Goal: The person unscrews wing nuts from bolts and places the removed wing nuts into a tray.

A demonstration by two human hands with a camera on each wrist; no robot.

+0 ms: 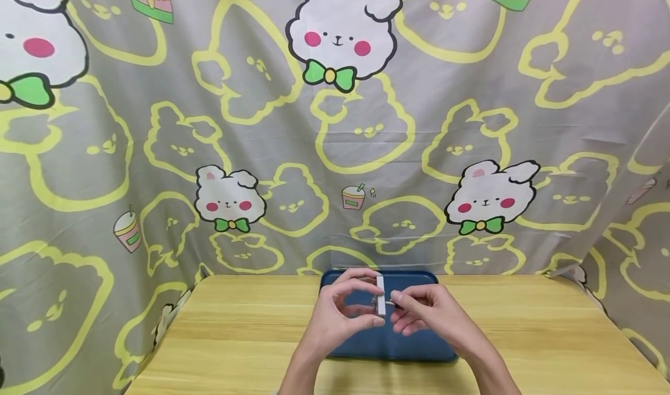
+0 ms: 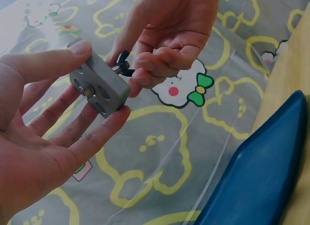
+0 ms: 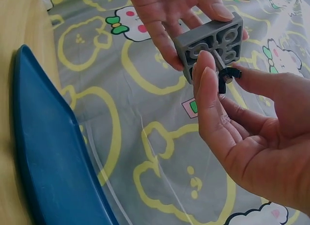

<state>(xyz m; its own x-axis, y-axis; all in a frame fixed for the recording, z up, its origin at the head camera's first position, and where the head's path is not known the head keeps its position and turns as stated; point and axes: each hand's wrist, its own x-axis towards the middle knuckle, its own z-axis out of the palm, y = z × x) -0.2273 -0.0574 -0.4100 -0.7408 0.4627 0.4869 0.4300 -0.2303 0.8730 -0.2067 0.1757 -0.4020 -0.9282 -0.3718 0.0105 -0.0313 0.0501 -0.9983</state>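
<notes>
My left hand (image 1: 342, 308) grips a small grey rectangular block (image 3: 181, 43) by its edges, between thumb and fingertips. Round holes (image 2: 103, 92) show on one face, and recessed rings on the other. A threaded bolt (image 3: 219, 59) passes through the block's middle and sticks out on the right side. Near its free end sits a black wing nut (image 3: 225, 78), pinched by the thumb and fingers of my right hand (image 1: 431, 310). Both hands are raised in front of me, over the blue tray (image 1: 387, 348) in the head view.
The blue tray lies on a light wood-grain table (image 1: 251, 325). Behind and at both sides hangs a grey cloth (image 1: 293, 139) with rabbit prints and yellow outlines.
</notes>
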